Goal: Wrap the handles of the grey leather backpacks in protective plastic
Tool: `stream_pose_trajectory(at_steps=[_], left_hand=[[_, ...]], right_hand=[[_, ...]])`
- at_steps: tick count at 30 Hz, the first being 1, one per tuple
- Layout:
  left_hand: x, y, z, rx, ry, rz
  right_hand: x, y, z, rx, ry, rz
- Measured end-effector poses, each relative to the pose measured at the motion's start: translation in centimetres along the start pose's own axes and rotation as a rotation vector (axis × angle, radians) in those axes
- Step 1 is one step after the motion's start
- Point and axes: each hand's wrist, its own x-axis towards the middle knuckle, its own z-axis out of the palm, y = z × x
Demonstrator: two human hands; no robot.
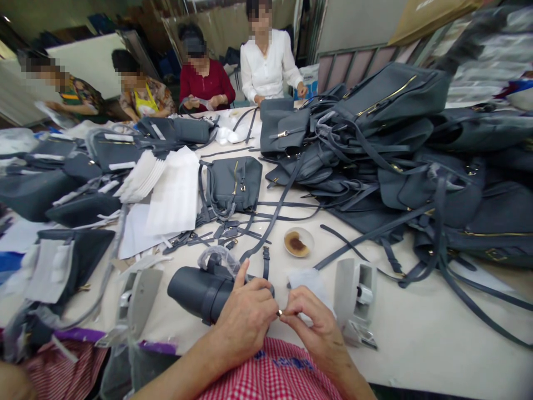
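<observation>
A dark grey handbag (191,290) lies on its side at the table's near edge, its handle wrapped in clear plastic. My left hand (246,318) is closed over the bag's right end, index finger raised along it. Close beside it, my right hand (314,321) pinches a small shiny metal piece (279,313) between thumb and fingertips, at the end of the bag. Whether that piece is fixed to the bag is too small to tell. Just beyond my hands lie a short buckled strap (266,262) and a round dish (298,242) with brown material in it.
Grey bags (375,139) are heaped at the right, with long straps trailing over the table. Another bag (237,183) stands mid-table beside white foam sheets (172,191). Grey dispenser-like stands (356,300) flank me. Several people sit or stand across the table.
</observation>
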Motion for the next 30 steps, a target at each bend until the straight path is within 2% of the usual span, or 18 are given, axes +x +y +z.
stream_pose_trajectory(at_steps=[3, 6, 8, 10, 12, 14, 16, 20, 23, 27, 30], left_hand=[[0.0, 0.1, 0.1, -0.021, 0.015, -0.011], [0.2, 0.4, 0.1, -0.064, 0.025, -0.079], [0.3, 0.6, 0.0, -0.103, 0.038, -0.136], [0.4, 0.6, -0.1, -0.141, 0.055, -0.179], [0.4, 0.5, -0.2, -0.173, 0.065, -0.196], [0.3, 0.4, -0.3, -0.197, 0.059, -0.191], [0.2, 0.2, -0.2, -0.203, 0.054, -0.180], [0.1, 0.1, 0.1, -0.162, 0.098, -0.137], [-0.1, 0.2, 0.4, -0.096, 0.161, -0.036], [-1.3, -0.3, 0.4, 0.026, 0.347, 0.127], [-3.7, -1.6, 0.5, 0.143, 0.504, 0.177]], right_hand=[[0.6, -0.6, -0.1, -0.097, -0.044, -0.044], [0.8, -0.6, 0.3, -0.284, 0.004, -0.188], [0.2, 0.3, 0.7, -0.453, 0.048, -0.283], [-1.0, 2.0, 0.9, -0.630, 0.022, -0.340], [-2.5, 4.1, 0.6, -0.825, -0.047, -0.331], [-4.0, 6.1, -0.1, -1.016, -0.096, -0.242], [-4.9, 7.2, -1.0, -1.075, -0.134, -0.124], [-4.4, 6.9, -2.0, -0.863, -0.093, -0.065], [-2.7, 5.8, -1.7, -0.708, -0.051, 0.079], [-0.2, 3.9, -0.3, -0.387, -0.036, 0.189], [1.0, 2.2, 0.9, -0.110, -0.096, 0.398]])
